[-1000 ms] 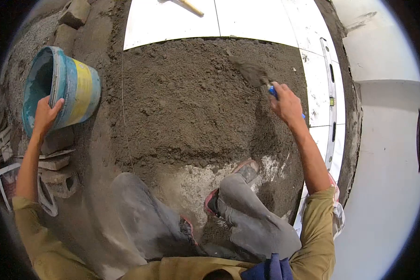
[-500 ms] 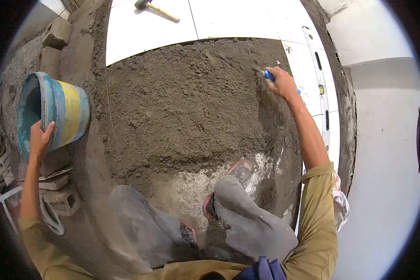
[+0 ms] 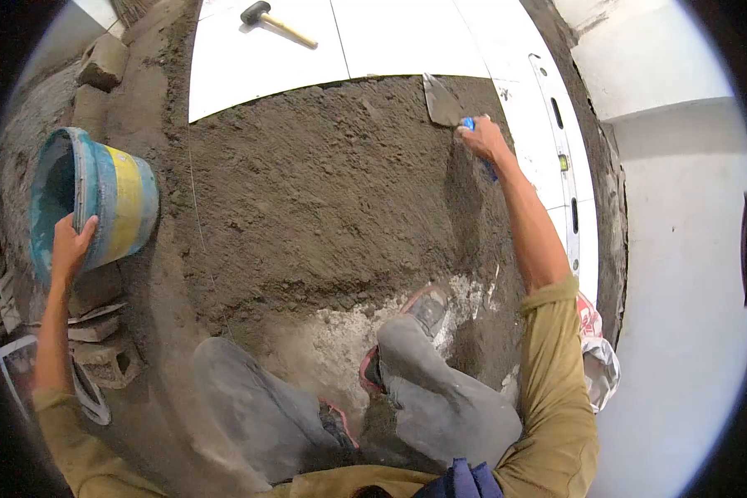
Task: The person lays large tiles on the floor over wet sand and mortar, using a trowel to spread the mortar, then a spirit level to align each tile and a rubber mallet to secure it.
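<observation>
My right hand (image 3: 483,139) is wrapped round the blue handle of a trowel (image 3: 442,103). The trowel's pointed metal blade lies over the grey-brown mortar bed (image 3: 324,191), close to its upper right corner and the white tiles (image 3: 415,37). At the left, my left hand (image 3: 71,242) grips the rim of a teal bucket (image 3: 129,199) with a yellow label. The bucket is tipped on its side, its mouth facing left.
A rubber mallet (image 3: 282,25) lies on the upper tiles. Along the right tile strip rests a spirit level (image 3: 563,162). Concrete blocks (image 3: 108,361) stand at the left, below the bucket. A white sack (image 3: 599,373) is beside my right sleeve. A thin string crosses the mortar's left side.
My right hand has shifted slightly left, and the trowel blade now shows clearly, its tip pointing up. My left hand and the bucket have hardly moved.
</observation>
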Tool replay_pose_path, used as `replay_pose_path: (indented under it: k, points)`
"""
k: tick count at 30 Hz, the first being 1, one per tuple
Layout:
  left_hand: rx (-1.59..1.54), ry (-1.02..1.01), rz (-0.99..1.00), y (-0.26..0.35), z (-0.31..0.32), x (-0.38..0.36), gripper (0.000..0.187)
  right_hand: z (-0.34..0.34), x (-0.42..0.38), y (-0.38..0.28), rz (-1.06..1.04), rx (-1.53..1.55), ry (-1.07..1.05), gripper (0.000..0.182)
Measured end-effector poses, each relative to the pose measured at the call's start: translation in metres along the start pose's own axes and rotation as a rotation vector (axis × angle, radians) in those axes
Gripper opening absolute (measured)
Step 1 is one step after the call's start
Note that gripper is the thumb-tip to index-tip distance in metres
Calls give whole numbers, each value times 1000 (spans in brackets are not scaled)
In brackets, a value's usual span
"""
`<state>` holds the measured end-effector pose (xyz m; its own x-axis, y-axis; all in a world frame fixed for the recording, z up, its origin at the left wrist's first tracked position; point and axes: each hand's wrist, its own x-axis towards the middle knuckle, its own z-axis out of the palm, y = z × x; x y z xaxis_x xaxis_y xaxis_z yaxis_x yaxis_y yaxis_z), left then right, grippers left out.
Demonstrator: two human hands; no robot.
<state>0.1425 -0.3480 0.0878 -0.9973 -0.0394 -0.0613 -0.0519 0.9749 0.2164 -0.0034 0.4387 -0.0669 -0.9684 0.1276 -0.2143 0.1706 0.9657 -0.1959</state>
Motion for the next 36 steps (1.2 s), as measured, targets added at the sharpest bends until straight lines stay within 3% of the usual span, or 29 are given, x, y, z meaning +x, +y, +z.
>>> replay_pose_path:
  k: [2,3,5,8,9,10,13,19,22,29,34,36]
  points:
    - [-20,16,-1,11,-3,0,40,-2,-17,-8,83,306,-166,38]
    - [-39,19,4,18,-3,-2,40,0,-18,-12,66,299,-167,38]
    - [-37,36,11,25,-5,-4,40,13,-20,-13,235,666,-116,44]
    - [-80,-6,-2,27,-6,-3,38,31,-17,-33,336,880,45,48]
    - [-97,3,-3,24,-4,-3,38,47,-7,-29,226,722,18,48]
    - [-117,14,-4,23,-3,-2,38,52,-10,-40,299,775,27,44]
    - [-85,-62,-51,28,-9,-1,37,30,-16,-41,197,839,-84,45]
    - [-106,-25,-27,34,-9,-3,36,40,-7,-54,223,633,-40,45]
    - [-66,-19,-19,36,-10,-3,38,20,-27,-74,64,691,-218,44]
    - [-25,-34,-39,37,-12,-2,38,38,-29,-93,198,739,-84,46]
    - [-61,-27,-63,45,-13,-5,37,47,-52,-155,-78,628,-247,49]
    - [-36,-41,-57,41,-12,-2,37,37,-61,-160,-77,638,-303,45]
